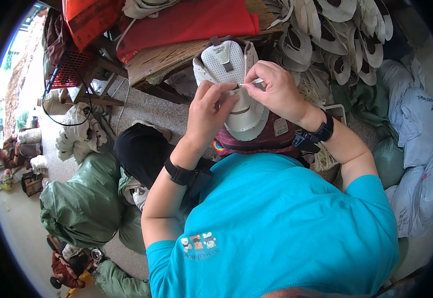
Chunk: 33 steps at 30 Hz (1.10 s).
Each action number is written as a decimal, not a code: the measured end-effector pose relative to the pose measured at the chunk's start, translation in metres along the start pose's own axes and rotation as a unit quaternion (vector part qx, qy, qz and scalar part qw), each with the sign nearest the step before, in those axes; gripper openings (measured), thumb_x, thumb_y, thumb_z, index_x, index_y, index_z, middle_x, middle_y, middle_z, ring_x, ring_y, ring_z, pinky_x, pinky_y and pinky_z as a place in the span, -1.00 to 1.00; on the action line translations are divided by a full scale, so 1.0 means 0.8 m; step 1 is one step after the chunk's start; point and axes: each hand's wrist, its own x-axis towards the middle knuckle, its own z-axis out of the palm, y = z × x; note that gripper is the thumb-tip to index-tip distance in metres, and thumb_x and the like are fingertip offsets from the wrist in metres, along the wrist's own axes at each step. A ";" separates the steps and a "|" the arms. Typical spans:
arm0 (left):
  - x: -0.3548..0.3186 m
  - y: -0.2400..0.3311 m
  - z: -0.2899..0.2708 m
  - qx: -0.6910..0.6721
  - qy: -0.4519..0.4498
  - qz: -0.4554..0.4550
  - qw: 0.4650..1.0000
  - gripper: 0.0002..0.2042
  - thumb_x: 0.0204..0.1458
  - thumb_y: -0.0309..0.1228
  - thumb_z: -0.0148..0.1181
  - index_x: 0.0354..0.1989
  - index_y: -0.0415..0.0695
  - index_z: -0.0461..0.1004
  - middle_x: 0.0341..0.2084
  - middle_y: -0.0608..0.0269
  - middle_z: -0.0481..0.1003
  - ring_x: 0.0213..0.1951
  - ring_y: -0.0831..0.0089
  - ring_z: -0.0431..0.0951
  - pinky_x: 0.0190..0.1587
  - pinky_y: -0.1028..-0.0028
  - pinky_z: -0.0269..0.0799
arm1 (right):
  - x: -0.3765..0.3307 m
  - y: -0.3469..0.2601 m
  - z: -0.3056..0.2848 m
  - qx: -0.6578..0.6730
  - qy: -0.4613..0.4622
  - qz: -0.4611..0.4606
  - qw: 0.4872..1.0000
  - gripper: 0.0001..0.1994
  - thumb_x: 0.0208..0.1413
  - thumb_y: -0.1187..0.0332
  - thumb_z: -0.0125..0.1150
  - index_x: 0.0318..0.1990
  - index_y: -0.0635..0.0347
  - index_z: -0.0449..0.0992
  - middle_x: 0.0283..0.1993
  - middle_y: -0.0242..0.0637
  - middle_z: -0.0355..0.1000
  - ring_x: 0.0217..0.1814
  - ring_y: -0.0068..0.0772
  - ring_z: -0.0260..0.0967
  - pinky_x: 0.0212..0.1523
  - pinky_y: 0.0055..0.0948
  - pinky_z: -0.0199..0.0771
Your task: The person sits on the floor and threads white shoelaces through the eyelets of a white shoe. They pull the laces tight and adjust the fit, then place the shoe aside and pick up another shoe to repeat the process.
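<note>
A white shoe upper [246, 122] rests over my lap, its toe toward me and its padded mesh tongue [220, 58] pointing away. Above its eyelet area, my right hand [277, 93] pinches a white shoelace [258, 80] between thumb and forefinger. From the other side, my left hand [209, 108] has its thumb and fingertips closed at the same lace, close against the upper. The fingertips of both hands nearly meet, and they hide part of the lace and eyelets. Under the toe lies a maroon striped cloth [256, 141].
Ahead stands a wooden table [162, 64] with red cloth [196, 25] on it. Many white shoe uppers [345, 35] hang in bunches at the far right. Green sacks [85, 198] lie at left, pale sacks [415, 134] at right. A red basket [72, 69] sits on a stool.
</note>
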 end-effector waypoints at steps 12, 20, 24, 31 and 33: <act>-0.002 -0.004 0.004 0.017 0.009 -0.004 1.000 -0.70 -0.05 -0.47 0.37 -0.10 -0.10 0.54 -0.46 0.27 0.30 -0.49 0.43 0.35 -0.42 0.43 0.37 | 0.003 0.013 0.008 0.242 -0.119 0.128 0.954 -0.93 0.12 0.49 0.31 -0.28 0.26 0.53 -0.34 -0.51 0.46 -0.30 -0.77 0.34 -0.25 -0.67 0.41; 0.001 0.001 0.004 0.018 0.016 -0.033 0.999 -0.71 -0.09 -0.49 0.41 -0.18 -0.16 0.50 -0.47 0.33 0.26 -0.48 0.52 0.28 -0.44 0.52 0.30 | -0.004 0.010 0.005 0.132 -0.053 0.072 0.987 -0.89 0.08 0.46 0.29 -0.28 0.27 0.51 -0.32 -0.28 0.46 -0.27 -0.48 0.44 -0.28 -0.48 0.44; 0.001 0.001 0.005 0.028 0.020 -0.032 0.999 -0.70 -0.08 -0.46 0.39 -0.16 -0.18 0.49 -0.45 0.27 0.29 -0.46 0.42 0.33 -0.39 0.42 0.35 | 0.001 0.008 0.009 0.138 -0.085 0.066 0.985 -0.90 0.11 0.46 0.30 -0.28 0.25 0.50 -0.31 -0.41 0.42 -0.30 -0.67 0.34 -0.33 -0.57 0.38; -0.002 -0.002 0.007 -0.001 0.028 -0.027 0.999 -0.73 -0.06 -0.44 0.39 -0.17 -0.16 0.52 -0.43 0.24 0.31 -0.46 0.36 0.36 -0.39 0.39 0.38 | 0.018 -0.011 -0.002 0.080 -0.125 0.066 0.987 -0.89 0.11 0.45 0.29 -0.27 0.28 0.51 -0.29 -0.37 0.45 -0.30 -0.64 0.36 -0.32 -0.54 0.40; -0.002 0.000 0.002 0.005 0.037 0.001 0.999 -0.73 -0.06 -0.45 0.38 -0.17 -0.15 0.52 -0.41 0.23 0.33 -0.45 0.33 0.39 -0.38 0.39 0.39 | 0.017 -0.009 -0.003 0.088 -0.144 0.053 0.984 -0.88 0.10 0.45 0.30 -0.25 0.28 0.52 -0.29 -0.35 0.45 -0.29 -0.62 0.37 -0.30 -0.54 0.41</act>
